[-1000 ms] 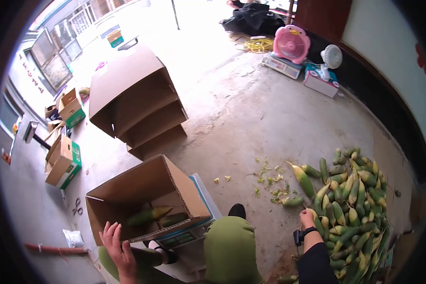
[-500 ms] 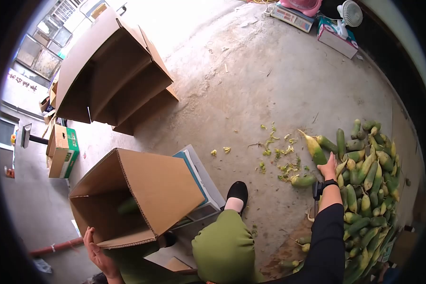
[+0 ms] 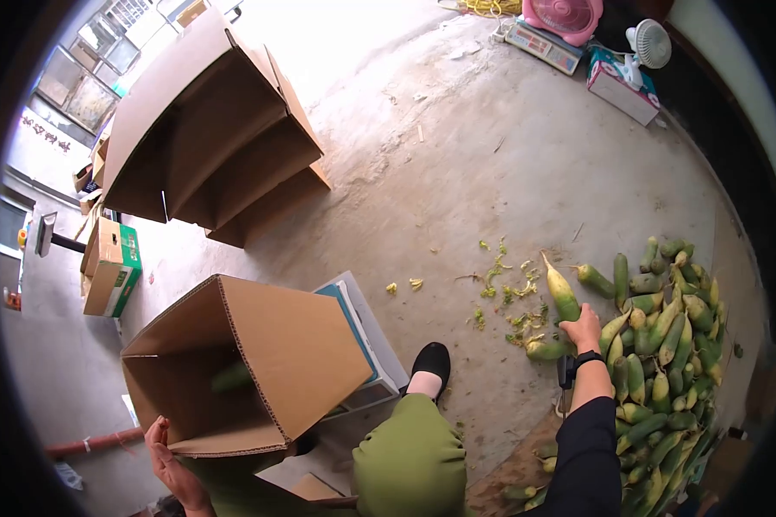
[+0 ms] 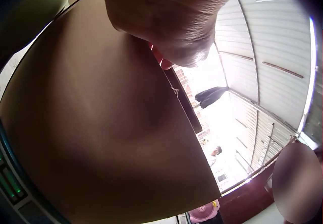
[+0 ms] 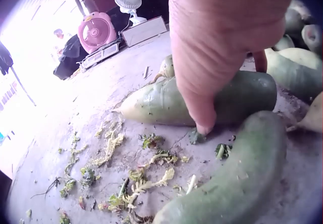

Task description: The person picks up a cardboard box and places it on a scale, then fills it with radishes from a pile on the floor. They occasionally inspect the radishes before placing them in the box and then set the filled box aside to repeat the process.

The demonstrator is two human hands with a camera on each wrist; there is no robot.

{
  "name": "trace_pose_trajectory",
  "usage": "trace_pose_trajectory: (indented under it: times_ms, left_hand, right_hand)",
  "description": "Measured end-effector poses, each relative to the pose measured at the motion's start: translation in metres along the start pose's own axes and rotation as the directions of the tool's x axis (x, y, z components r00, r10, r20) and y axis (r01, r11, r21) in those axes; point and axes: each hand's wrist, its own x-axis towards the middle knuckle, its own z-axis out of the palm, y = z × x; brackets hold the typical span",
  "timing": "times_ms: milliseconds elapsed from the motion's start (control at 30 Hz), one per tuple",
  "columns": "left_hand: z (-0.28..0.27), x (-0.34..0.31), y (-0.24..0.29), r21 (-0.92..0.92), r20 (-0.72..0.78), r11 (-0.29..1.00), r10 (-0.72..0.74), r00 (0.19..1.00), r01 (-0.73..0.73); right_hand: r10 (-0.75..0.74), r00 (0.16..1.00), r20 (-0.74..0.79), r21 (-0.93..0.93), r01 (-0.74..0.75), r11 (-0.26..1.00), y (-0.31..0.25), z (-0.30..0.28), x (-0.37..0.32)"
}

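Note:
My right hand (image 3: 582, 327) grips a green radish (image 3: 560, 289) with a pale, pointed tip at the pile's near left edge. In the right wrist view, its thumb lies across the front of the radish (image 5: 161, 103), with the other fingers mostly hidden behind. A second, curved radish (image 5: 232, 173) lies just in front of it. At the head view's lower left, my left hand (image 3: 177, 474) rests at the near rim of an open cardboard box (image 3: 297, 353), fingers extended. One green radish (image 3: 231, 376) shows inside the box. The left wrist view is mostly box wall (image 4: 111, 123).
A large pile of radishes (image 3: 664, 370) covers the floor at right. Leaf trimmings (image 3: 522, 306) lie beside it. The box stands on a scale (image 3: 379, 345). Bigger cardboard boxes (image 3: 177, 95) stand ahead, and a pink fan (image 3: 565, 17) is at the back.
My right hand has moved forward onto the radish and taken hold of it, turning its thick end left, away from its neighbour. The head view has swung down and right. My left hand stays at the box rim.

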Motion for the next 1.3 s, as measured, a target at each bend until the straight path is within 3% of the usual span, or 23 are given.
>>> trace_pose_trajectory:
  times_ms: [33,100,133,200,267,333,400,500,667,833,900,933,1000,1067,1133,1167,1233,1267,1300]
  left_hand:
    - [-0.001,0.001,0.001,-0.015,-0.001,1.000,-0.007,1.000,0.007]
    - [-0.005,0.000,0.001,-0.053,-0.009,0.999,-0.008,1.000,0.008]
    - [-0.006,0.001,0.001,-0.070,0.004,0.997,-0.024,1.000,0.024]
    - [-0.009,0.001,0.001,-0.114,-0.003,0.993,-0.032,0.999,0.032]
    - [-0.012,0.002,0.001,-0.222,0.024,0.973,-0.053,0.998,0.057]
    - [-0.018,0.003,0.008,-0.276,0.036,0.959,-0.054,0.998,0.062]
    - [-0.021,0.006,0.013,-0.333,0.058,0.940,-0.054,0.997,0.071]
    - [-0.032,0.014,0.018,-0.534,0.145,0.816,-0.173,0.974,0.224]
    - [-0.042,0.038,0.077,-0.571,0.321,0.787,-0.051,0.946,0.236]
    - [-0.041,0.059,0.121,-0.565,0.522,0.786,0.104,0.847,0.251]
    - [-0.038,0.064,0.134,-0.566,0.630,0.749,0.123,0.767,0.345]
    - [-0.037,0.066,0.139,-0.566,0.620,0.750,0.113,0.777,0.343]
    - [-0.032,0.069,0.149,-0.564,0.720,0.694,0.147,0.678,0.448]
    - [-0.025,0.073,0.152,-0.539,0.751,0.697,0.144,0.644,0.473]
    - [-0.020,0.074,0.154,-0.595,0.714,0.661,0.173,0.678,0.458]
    - [-0.017,0.074,0.157,-0.643,0.689,0.618,0.208,0.694,0.453]
    - [-0.014,0.078,0.155,-0.683,0.662,0.574,0.226,0.715,0.451]
    - [-0.014,0.080,0.152,-0.702,0.621,0.555,0.172,0.764,0.446]
    - [-0.015,0.080,0.149,-0.719,0.579,0.537,0.112,0.808,0.441]
  right_hand:
    - [0.001,1.000,-0.016,0.000,-0.001,1.000,0.002,-0.003,0.000]
    - [0.059,0.973,0.222,0.435,-0.153,0.888,0.004,-0.014,-0.002]
    - [0.026,0.943,0.331,0.617,-0.236,0.751,0.001,-0.022,-0.001]
    - [0.039,0.831,0.556,0.761,-0.527,0.380,-0.009,-0.036,-0.021]
    - [-0.116,0.827,0.550,0.835,-0.543,0.086,-0.011,-0.033,-0.047]
    - [-0.168,0.824,0.541,0.828,-0.557,-0.066,-0.034,-0.060,-0.090]
    - [-0.207,0.849,0.487,0.844,-0.518,-0.137,-0.041,-0.062,-0.109]
    - [-0.293,0.859,0.421,0.875,-0.470,-0.119,-0.068,-0.106,-0.143]
    - [-0.491,0.848,0.202,0.966,-0.254,-0.042,-0.137,-0.205,-0.180]
    - [-0.722,0.692,-0.024,0.996,-0.049,-0.080,-0.223,-0.288,-0.235]
    - [-0.780,0.625,-0.037,0.995,-0.046,-0.084,-0.256,-0.307,-0.262]
    - [-0.812,0.582,-0.042,0.994,-0.055,-0.092,-0.272,-0.310,-0.272]
    - [-0.843,0.530,-0.094,0.990,-0.041,-0.136,-0.308,-0.310,-0.297]
    - [-0.861,0.501,-0.087,0.993,-0.023,-0.113,-0.338,-0.313,-0.329]
    - [-0.861,0.498,-0.105,0.993,0.103,-0.062,-0.365,-0.304,-0.355]
    - [-0.869,0.486,-0.090,0.995,0.085,-0.056,-0.377,-0.293,-0.366]
    - [-0.860,0.432,-0.271,0.902,0.427,-0.069,-0.398,-0.271,-0.382]
    - [-0.865,0.429,-0.258,0.908,0.415,-0.065,-0.403,-0.268,-0.388]
    - [-0.858,0.405,-0.314,0.838,0.543,-0.050,-0.407,-0.267,-0.394]
